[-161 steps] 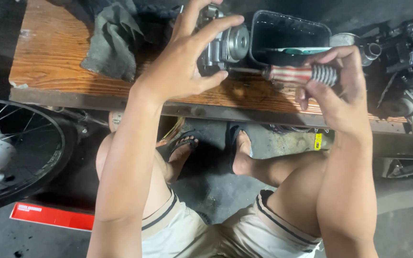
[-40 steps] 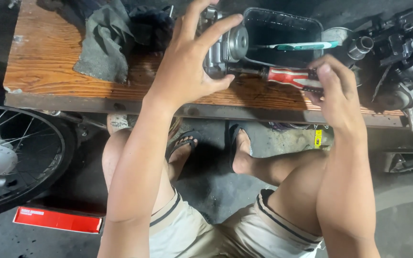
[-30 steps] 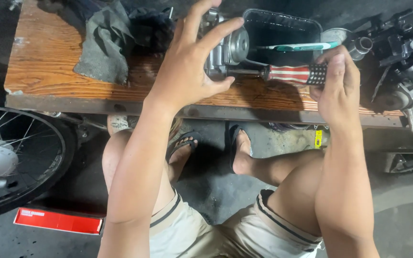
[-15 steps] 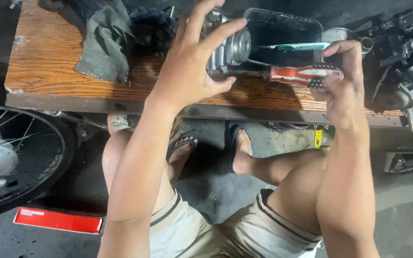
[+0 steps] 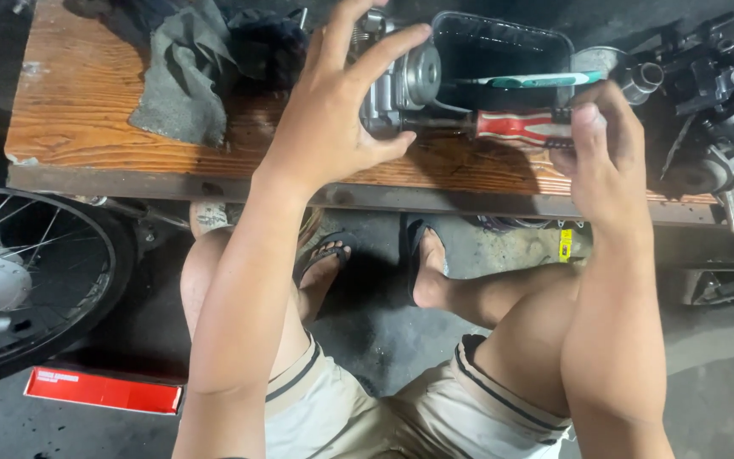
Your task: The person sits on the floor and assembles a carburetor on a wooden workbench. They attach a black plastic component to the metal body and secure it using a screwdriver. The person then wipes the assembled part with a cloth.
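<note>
My left hand [image 5: 337,110] clasps a grey metal engine part [image 5: 401,85] that rests on the wooden bench [image 5: 87,119], fingers spread over its top and side. My right hand [image 5: 601,149] grips the red, striped handle of a screwdriver [image 5: 516,127]. The screwdriver lies level, its dark shaft pointing left into the metal part. Its tip is hidden by the part.
A black plastic tray [image 5: 503,47] holding a teal-handled tool [image 5: 528,81] stands behind the screwdriver. A grey rag [image 5: 180,81] lies at the bench's left. More engine parts [image 5: 724,93] crowd the right end. A spoked wheel [image 5: 27,280] and red box [image 5: 104,389] are on the floor.
My right hand has shifted its grip along the screwdriver handle, turning it, while the left hand keeps the metal part held in the same place.
</note>
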